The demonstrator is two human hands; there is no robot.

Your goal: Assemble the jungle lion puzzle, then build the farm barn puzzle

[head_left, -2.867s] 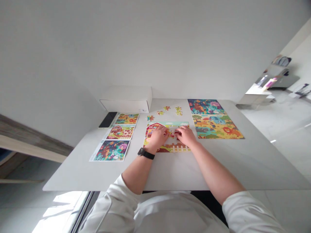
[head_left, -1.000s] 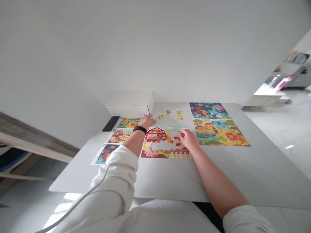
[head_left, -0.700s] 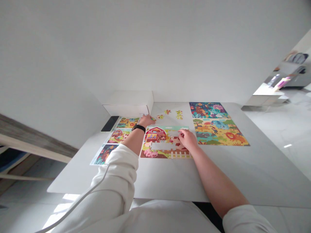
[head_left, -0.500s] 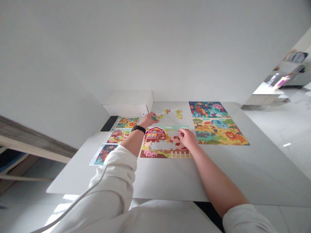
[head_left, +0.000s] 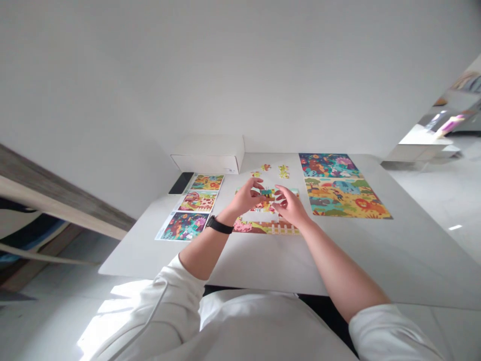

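Above the farm puzzle (head_left: 270, 228), my left hand (head_left: 246, 197), with a black watch on its wrist, grips a small teal-and-brown puzzle piece (head_left: 267, 193) between thumb and fingers. Facing it from the right, my right hand (head_left: 290, 206) has its fingers curved and apart, close to the piece's right side. I cannot make out whether they touch it. Under both hands the farm puzzle shows a pink pig and a white fence along its lower edge, with a bare gap in its middle. The hands cover much of its upper part.
Loose puzzle pieces (head_left: 284, 171) lie behind the hands. Two finished animal puzzles (head_left: 347, 198) are at the right. Along the left are a sheet of reference pictures (head_left: 187, 225), a black phone (head_left: 181, 183) and a white box (head_left: 205, 163) against the wall.
My left hand has come from the loose pieces to above the farm puzzle, carrying a puzzle piece. My right hand has opened its fingers toward it. The view has shifted slightly.
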